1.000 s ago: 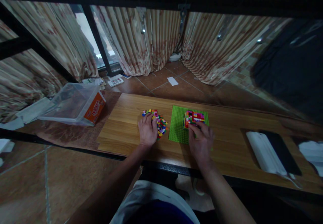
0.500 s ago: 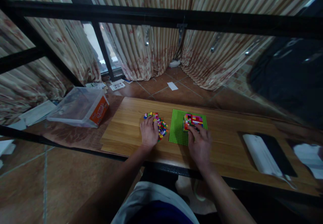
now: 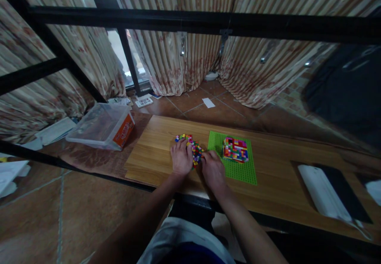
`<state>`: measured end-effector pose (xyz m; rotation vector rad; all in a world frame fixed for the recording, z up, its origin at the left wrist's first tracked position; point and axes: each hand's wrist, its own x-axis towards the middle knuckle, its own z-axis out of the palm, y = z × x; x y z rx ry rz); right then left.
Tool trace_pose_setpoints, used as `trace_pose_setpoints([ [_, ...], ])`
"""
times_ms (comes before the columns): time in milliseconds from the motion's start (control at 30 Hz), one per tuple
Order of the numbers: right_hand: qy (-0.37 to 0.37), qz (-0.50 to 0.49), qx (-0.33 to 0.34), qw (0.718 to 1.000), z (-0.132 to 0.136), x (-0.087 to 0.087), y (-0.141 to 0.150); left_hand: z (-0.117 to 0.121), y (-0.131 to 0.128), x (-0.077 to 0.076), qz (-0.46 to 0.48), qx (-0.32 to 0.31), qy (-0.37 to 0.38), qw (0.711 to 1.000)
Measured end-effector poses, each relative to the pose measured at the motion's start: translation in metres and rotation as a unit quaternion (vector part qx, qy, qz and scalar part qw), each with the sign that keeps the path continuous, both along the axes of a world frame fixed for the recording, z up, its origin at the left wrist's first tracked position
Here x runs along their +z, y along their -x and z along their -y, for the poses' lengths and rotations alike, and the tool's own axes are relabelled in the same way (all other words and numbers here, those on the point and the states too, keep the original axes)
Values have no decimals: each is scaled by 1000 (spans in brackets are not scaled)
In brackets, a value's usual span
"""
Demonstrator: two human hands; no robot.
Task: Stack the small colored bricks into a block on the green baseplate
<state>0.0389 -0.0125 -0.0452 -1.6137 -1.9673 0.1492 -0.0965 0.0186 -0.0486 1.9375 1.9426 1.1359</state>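
Observation:
A loose pile of small multicoloured toy bricks lies on the wooden board. My left hand rests palm down at the pile's left side, fingers stretched over some bricks. At the right edge of the pile is my right hand, its fingers bent and drawn together at the bricks; whatever is between the fingertips is hidden. Right of it lies a green studded baseplate, partly behind that hand. On the baseplate stands a block-shaped build of multicoloured bricks, with neither hand touching it.
A clear plastic box with an orange label stands left of the wooden board. A white pouch with a strap and a dark flat item lie at the right. A black metal bar crosses before the curtains.
My right hand has left the brick build and moved left to the pile. My left hand stays over the pile. The whole view has shifted slightly.

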Motion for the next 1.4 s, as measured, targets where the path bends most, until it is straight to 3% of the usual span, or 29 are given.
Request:
trace_pose_setpoints([
  [167,2,-6,4,1000,-4,-3,-4,1,0,-1,12,-1,-4,1000],
  [300,1,-87,-6,996,-1,3,-7,1,2,-3,26,-2,-13,1000],
  [500,37,-245,-31,968,22,13,-21,0,3,-3,28,-8,-15,999],
  [667,53,-283,-70,955,43,8,-42,-1,4,-3,29,-10,-18,999],
  [800,26,-234,-84,968,41,13,-58,-1,3,-3,27,-9,-16,999],
  [1000,-25,-114,-74,990,17,27,-74,-1,3,-4,24,-8,-15,1000],
  [1200,-24,-16,-70,997,4,32,-78,-2,3,-3,22,-14,-14,1000],
  [1400,1,18,-84,996,-3,35,-76,-1,2,-4,20,-12,-19,1000],
])
